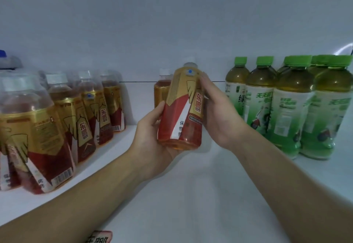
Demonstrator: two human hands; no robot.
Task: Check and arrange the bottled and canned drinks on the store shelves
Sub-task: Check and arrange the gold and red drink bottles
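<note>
I hold one gold-and-red energy drink bottle (181, 109) above the white shelf (191, 185), tilted slightly with its clear cap pointing away. My left hand (152, 143) cups its base and lower left side, thumb on the red label. My right hand (217, 112) grips the right side, fingers wrapped behind. Another bottle of the same kind (162, 88) stands just behind it at the back of the shelf.
A row of several gold-and-red bottles (63, 124) fills the shelf's left side. Green-capped tea bottles (286, 109) stand in rows on the right. A bare gap of shelf lies between the two groups. A price tag (99, 238) sits at the front edge.
</note>
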